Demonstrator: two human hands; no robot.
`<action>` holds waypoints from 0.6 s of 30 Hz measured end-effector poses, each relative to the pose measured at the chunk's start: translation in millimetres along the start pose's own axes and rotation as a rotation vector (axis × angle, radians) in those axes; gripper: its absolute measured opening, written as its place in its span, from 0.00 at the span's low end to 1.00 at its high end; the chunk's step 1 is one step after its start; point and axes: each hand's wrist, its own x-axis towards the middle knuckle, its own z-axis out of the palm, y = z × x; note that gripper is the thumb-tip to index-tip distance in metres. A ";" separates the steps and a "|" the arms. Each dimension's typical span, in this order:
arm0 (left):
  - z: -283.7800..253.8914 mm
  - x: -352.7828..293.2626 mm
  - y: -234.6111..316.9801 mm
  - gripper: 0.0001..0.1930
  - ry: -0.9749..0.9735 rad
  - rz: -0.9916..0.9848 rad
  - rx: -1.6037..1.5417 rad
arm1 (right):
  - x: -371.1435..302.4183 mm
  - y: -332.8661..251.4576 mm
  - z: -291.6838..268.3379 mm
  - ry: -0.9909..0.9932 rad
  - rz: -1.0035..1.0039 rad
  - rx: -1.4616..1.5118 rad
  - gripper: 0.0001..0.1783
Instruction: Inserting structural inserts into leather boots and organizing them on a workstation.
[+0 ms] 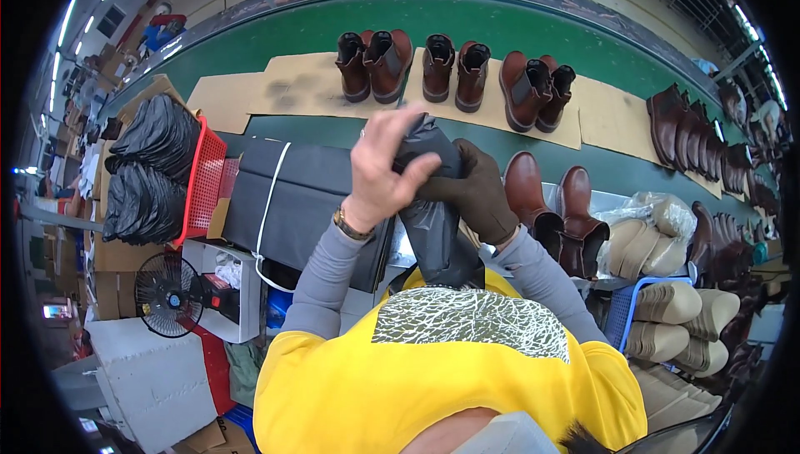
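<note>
With the black bundle gripped by the right hand and the left hand spread wide beside it, wrapping seems unfinished, the boots being left bare.

1. Most of the view is bright.
2. Long white lamps glow at the upper left, and more glow at the upper right.
3. The brown boots right of the middle have shiny spots, and the clear plastic bag beside them glints.
4. The left hand is a bit blurry at its top.
5. Near the top, the green table bends like a bow.
6. The corners are black, and the left edge looks fuzzy.
</note>
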 end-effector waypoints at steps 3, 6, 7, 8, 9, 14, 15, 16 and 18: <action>7.9 6.1 11.2 0.16 0.130 -0.557 -0.727 | 2.9 -1.5 -7.2 0.036 -0.208 -0.080 0.29; 4.2 0.4 5.6 0.13 -0.085 -0.287 -0.507 | 0.6 -18.0 -15.9 -0.193 -0.265 0.052 0.41; 4.2 -1.7 3.9 0.13 -0.074 -0.301 -0.434 | 0.4 -20.0 -18.0 -0.301 -0.159 0.003 0.38; 7.4 -0.5 3.0 0.13 -0.080 -0.297 -0.440 | 0.3 -20.9 -19.8 -0.408 -0.051 -0.045 0.36; 11.0 3.2 3.7 0.16 0.032 -0.093 -0.180 | 1.1 -17.3 -21.0 -0.411 -0.118 -0.118 0.30; 15.4 -1.2 10.4 0.52 0.099 -0.118 -0.382 | -13.7 -24.0 -11.3 -0.012 -0.656 -0.487 0.27; 22.8 -11.6 12.9 0.63 -0.034 -0.238 -0.569 | -16.4 -33.8 -6.4 -0.037 -0.729 -0.540 0.27; 35.9 -12.0 25.1 0.62 0.078 -0.340 -0.892 | -19.7 -39.1 -3.7 -0.063 -0.804 -0.590 0.27; 27.8 -8.5 19.4 0.62 0.089 -0.432 -0.869 | -12.8 -39.8 -2.5 -0.154 -0.766 -0.577 0.30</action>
